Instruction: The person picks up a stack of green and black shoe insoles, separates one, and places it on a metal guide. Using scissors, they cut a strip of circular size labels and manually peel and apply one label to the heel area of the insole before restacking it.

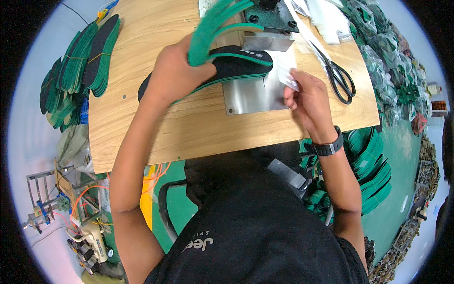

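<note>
My left hand is closed around several green insoles, which curve upward and look slightly blurred. Beneath that hand lies a black insole with a green edge, its right end over a shiny metal plate. Some small pale marks show near that end. Just above it is the metal block of a dark press. My right hand pinches the edge of a thin white sheet between thumb and fingers, beside the insole's tip.
Black-handled scissors lie on the wooden table at the right. Bundled insoles stand at the table's left edge. Bagged green pieces are heaped beyond the right edge, and more insoles are stacked low beside my right arm.
</note>
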`<state>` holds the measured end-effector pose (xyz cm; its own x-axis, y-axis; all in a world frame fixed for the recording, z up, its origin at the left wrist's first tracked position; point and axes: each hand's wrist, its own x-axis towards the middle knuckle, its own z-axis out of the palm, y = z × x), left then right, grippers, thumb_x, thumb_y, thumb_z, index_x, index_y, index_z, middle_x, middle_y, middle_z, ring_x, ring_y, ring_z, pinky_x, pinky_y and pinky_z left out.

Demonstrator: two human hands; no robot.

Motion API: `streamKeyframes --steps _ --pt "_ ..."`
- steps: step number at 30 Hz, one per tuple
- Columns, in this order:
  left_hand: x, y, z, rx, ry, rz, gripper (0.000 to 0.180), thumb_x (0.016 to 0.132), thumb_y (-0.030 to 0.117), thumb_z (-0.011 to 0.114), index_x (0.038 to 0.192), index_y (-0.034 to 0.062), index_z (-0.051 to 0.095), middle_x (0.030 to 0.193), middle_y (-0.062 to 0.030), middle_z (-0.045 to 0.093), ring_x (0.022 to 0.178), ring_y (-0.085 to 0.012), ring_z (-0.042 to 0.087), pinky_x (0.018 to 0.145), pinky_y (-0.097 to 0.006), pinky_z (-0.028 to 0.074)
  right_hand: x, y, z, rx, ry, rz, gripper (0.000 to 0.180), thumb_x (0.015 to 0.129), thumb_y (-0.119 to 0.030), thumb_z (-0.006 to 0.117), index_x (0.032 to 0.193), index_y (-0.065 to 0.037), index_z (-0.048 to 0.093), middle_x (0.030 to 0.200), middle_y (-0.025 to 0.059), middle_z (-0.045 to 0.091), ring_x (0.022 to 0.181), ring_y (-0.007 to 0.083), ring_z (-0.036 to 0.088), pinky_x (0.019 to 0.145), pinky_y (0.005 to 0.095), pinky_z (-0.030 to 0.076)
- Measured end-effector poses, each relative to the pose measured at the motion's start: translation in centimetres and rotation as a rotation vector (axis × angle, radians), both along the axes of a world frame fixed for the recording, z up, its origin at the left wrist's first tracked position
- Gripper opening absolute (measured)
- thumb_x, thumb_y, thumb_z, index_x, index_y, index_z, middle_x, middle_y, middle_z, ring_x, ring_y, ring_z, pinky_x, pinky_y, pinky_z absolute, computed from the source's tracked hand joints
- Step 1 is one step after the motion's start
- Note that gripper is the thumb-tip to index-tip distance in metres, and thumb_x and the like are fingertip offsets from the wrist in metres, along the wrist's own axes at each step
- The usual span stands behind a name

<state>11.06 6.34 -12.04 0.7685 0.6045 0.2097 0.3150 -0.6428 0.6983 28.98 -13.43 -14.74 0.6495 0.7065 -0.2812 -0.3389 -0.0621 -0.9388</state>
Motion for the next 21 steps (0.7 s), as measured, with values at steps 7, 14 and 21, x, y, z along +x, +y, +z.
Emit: streamKeyframes --steps 7,14,21 --pt "-0.9 0.5 0.0 -0.178 -0.284 0.068 0.02 0.073 0.012 0.065 0.087 -0.0012 0.062 0.072 -0.0068 0.063 0.066 -0.0135 0.056 0.066 -0.029 0.048 -1.3 2.4 0.7 -0.248 -0.1 0.261 0.029 0.095 -0.023 0.053 0.075 -0.003 0.06 0.055 0.0059 0.061 0.038 0.0085 0.051 0.034 0.0175 0.037" --pt "-1.2 0.5 0.1 -0.164 -0.212 0.077 0.018 0.071 0.011 0.065 0.084 -0.0014 0.061 0.071 -0.0071 0.062 0.064 -0.0133 0.056 0.063 -0.03 0.048 -1.3 2.5 0.7 -0.273 -0.099 0.263 0.031 0.096 -0.023 0.052 0.075 -0.002 0.061 0.055 0.0059 0.06 0.038 0.0084 0.051 0.035 0.0179 0.037" --pt "-0.9 0.2 -0.4 -0.13 -0.196 0.089 0.022 0.071 0.012 0.065 0.089 -0.001 0.062 0.069 -0.0083 0.062 0.063 -0.0143 0.056 0.063 -0.031 0.048 -0.9 2.6 0.3 -0.264 -0.098 0.283 0.031 0.096 -0.024 0.052 0.075 -0.002 0.06 0.056 0.0066 0.061 0.039 0.0087 0.053 0.035 0.0173 0.038"
